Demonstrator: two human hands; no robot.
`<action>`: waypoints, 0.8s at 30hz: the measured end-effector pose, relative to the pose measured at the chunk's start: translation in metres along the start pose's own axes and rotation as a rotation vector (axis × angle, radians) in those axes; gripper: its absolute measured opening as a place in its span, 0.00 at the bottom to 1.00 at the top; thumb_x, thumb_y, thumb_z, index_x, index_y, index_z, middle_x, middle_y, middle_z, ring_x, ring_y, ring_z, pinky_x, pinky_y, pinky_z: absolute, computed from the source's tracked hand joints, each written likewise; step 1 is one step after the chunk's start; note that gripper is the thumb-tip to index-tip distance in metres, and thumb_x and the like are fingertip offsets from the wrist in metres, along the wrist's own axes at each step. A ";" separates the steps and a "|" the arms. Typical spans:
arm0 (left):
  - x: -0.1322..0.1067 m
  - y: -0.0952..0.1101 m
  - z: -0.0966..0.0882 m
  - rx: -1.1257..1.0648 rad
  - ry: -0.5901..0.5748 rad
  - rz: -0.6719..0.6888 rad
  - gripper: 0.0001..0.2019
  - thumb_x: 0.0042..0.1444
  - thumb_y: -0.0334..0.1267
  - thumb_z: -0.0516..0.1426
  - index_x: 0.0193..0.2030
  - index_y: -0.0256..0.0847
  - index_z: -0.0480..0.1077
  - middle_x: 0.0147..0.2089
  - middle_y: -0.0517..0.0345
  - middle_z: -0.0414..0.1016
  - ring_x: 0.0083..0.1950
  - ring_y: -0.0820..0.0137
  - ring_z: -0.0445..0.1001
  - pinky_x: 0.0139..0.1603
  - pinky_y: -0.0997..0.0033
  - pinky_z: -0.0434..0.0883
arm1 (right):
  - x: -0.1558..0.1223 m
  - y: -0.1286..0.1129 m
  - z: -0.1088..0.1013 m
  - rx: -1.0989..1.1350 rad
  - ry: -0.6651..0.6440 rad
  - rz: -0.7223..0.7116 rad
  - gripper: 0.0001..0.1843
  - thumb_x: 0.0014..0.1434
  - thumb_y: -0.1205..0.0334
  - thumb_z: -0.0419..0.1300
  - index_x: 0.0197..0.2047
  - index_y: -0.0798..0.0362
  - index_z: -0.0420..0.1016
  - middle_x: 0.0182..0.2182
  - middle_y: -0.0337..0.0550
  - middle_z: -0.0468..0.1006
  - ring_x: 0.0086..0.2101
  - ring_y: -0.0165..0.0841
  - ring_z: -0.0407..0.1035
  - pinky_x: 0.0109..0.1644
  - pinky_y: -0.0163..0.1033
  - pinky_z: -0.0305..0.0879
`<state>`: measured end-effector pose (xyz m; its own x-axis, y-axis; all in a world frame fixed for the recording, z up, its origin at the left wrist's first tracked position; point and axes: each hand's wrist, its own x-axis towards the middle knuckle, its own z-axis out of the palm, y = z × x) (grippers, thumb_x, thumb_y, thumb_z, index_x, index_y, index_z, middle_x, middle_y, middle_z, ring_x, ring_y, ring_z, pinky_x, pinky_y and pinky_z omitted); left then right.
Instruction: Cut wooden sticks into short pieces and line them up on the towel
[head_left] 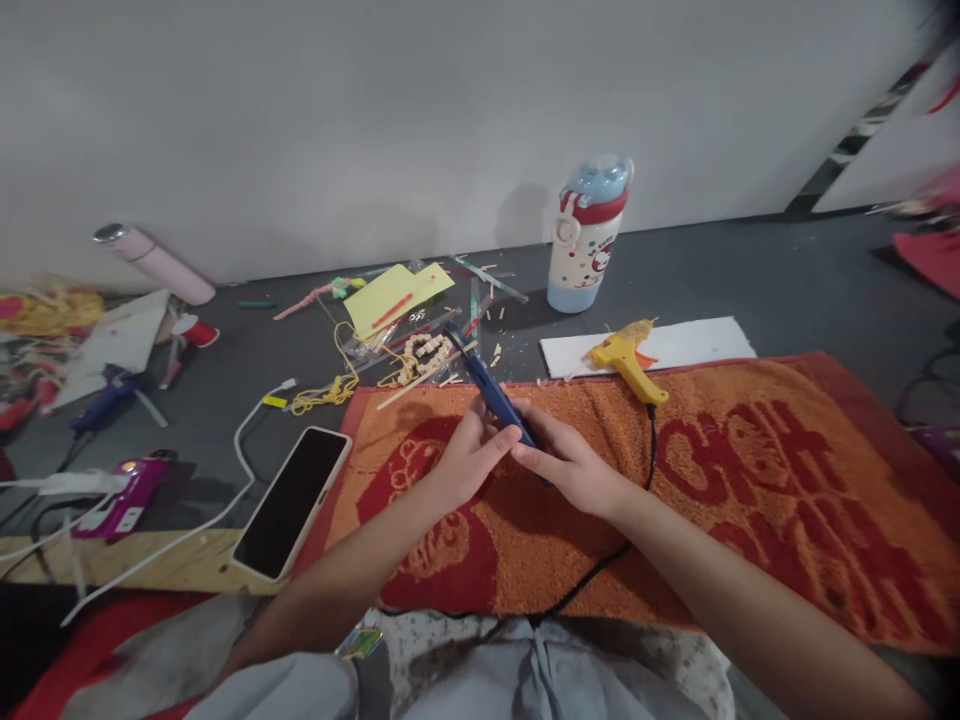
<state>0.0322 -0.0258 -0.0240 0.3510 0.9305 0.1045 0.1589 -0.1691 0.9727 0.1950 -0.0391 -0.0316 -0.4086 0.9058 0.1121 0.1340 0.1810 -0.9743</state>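
Note:
Both hands hold a slim dark blue object (491, 390) over the orange towel, most likely a phone seen edge-on. It is tilted, its far end pointing up and left toward the craft scraps. My left hand (484, 450) grips its left side, thumb along the near part. From the right, my right hand (559, 452) closes on its lower part, and the two thumbs nearly meet. Fingers behind it are partly hidden. Just past its far end lie a pale beaded loop (427, 355) and thin sticks. A yellow glue gun (628, 360) rests to the right on a white board (705, 340).
An orange-red towel (585, 570) covers the table's front. Left of it lies a black-screened phone (292, 500) beside a white cable (240, 450) and purple power strip (131, 500). A bottle (589, 240) stands behind. A blue glue gun (112, 400) and pink flask (157, 262) are far left.

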 end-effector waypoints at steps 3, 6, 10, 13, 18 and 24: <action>-0.001 0.000 0.003 -0.124 0.007 -0.026 0.25 0.55 0.58 0.55 0.51 0.41 0.62 0.53 0.46 0.73 0.53 0.64 0.74 0.50 0.64 0.73 | -0.001 -0.001 0.001 0.005 -0.036 -0.024 0.25 0.62 0.49 0.54 0.57 0.54 0.64 0.50 0.50 0.73 0.51 0.42 0.68 0.58 0.48 0.63; -0.004 0.001 0.005 -0.178 0.042 -0.026 0.25 0.54 0.56 0.58 0.51 0.41 0.61 0.56 0.44 0.72 0.55 0.62 0.73 0.52 0.63 0.72 | -0.002 -0.004 0.001 -0.013 -0.056 -0.034 0.27 0.62 0.50 0.54 0.60 0.56 0.61 0.53 0.54 0.72 0.52 0.43 0.68 0.58 0.49 0.63; -0.006 0.003 0.008 -0.228 0.081 0.010 0.24 0.54 0.53 0.59 0.51 0.41 0.60 0.53 0.46 0.74 0.51 0.64 0.76 0.49 0.64 0.74 | -0.003 -0.004 0.001 -0.047 -0.043 -0.054 0.27 0.62 0.49 0.54 0.60 0.56 0.61 0.51 0.54 0.73 0.51 0.45 0.69 0.57 0.51 0.63; -0.006 0.003 0.010 -0.258 0.103 0.033 0.22 0.55 0.50 0.60 0.49 0.41 0.61 0.51 0.47 0.75 0.48 0.65 0.77 0.47 0.66 0.74 | -0.003 -0.002 0.002 -0.048 -0.039 -0.063 0.26 0.62 0.47 0.54 0.58 0.55 0.63 0.47 0.52 0.75 0.49 0.45 0.69 0.56 0.51 0.63; -0.006 0.004 0.012 -0.268 0.125 0.035 0.20 0.55 0.49 0.60 0.47 0.40 0.62 0.49 0.48 0.75 0.47 0.66 0.77 0.45 0.68 0.74 | -0.002 -0.002 0.002 -0.025 -0.045 -0.089 0.24 0.63 0.47 0.53 0.56 0.53 0.64 0.50 0.51 0.73 0.49 0.43 0.69 0.56 0.49 0.64; -0.007 0.003 0.012 -0.277 0.161 0.007 0.21 0.53 0.51 0.61 0.47 0.40 0.63 0.49 0.47 0.75 0.48 0.64 0.76 0.47 0.66 0.73 | -0.002 -0.002 0.003 -0.025 -0.031 -0.083 0.25 0.62 0.48 0.54 0.57 0.54 0.64 0.51 0.52 0.73 0.50 0.43 0.69 0.56 0.49 0.63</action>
<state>0.0412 -0.0365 -0.0246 0.1972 0.9728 0.1214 -0.1082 -0.1015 0.9889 0.1933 -0.0426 -0.0304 -0.4469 0.8752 0.1853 0.1214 0.2645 -0.9567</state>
